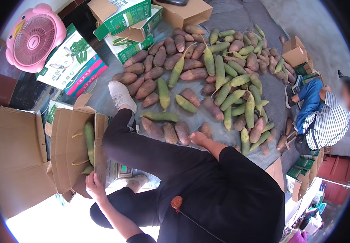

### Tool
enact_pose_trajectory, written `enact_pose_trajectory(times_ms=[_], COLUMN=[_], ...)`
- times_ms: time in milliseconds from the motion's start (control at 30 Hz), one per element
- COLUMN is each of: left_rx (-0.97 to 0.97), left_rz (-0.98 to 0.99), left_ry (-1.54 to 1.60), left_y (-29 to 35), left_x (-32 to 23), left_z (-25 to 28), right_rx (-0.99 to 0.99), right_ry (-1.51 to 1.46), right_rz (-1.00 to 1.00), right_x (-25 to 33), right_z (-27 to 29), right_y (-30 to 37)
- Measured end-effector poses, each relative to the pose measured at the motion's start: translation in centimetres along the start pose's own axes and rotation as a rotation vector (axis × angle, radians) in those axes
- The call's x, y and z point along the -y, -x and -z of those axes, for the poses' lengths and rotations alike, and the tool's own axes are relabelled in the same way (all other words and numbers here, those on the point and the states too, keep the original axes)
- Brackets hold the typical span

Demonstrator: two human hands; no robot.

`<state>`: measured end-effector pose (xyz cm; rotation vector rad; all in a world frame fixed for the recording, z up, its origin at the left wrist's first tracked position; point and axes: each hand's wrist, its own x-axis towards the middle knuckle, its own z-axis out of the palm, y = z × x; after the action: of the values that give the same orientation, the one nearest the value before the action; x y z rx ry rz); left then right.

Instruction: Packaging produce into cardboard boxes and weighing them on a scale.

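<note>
Left hand (95,188) pinches the edge of the open cardboard box (64,172), standing left of the leg with green radishes (89,139) inside! Right hand (199,138) curls beside brown root vegetables (182,132); whether it grips anything, I can't tell.

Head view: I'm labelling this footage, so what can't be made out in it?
All in the head view:
Open carton: how many green vegetables it holds; its right wall cuts off the view inside.
Right hand: whether it holds anything; the back of the hand hides the palm.
Scale: readout, too small.
Person in stripes: head, blurred.
</note>
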<state>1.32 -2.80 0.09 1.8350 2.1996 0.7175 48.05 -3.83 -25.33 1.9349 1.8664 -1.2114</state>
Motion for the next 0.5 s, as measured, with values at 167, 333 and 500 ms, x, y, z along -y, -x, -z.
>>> enact_pose_trajectory(times_ms=[167, 333, 500], left_rx=[0.021, 0.009, 0.010], left_rz=[0.016, 0.016, 0.000], left_ry=[-0.004, -0.012, 0.020], left_y=[-0.2, 0.1, -0.5], left_x=[-0.5, 0.3, -0.7], left_z=[0.0, 0.1, -0.3], right_rx=[-0.011, 0.013, 0.012], right_ry=[-0.022, -0.086, 0.059], right_rz=[-0.027, -0.057, 0.061], right_x=[-0.2, 0.5, -1.9], right_z=[0.1, 0.2, -1.6], right_y=[0.0, -0.4, -1.6])
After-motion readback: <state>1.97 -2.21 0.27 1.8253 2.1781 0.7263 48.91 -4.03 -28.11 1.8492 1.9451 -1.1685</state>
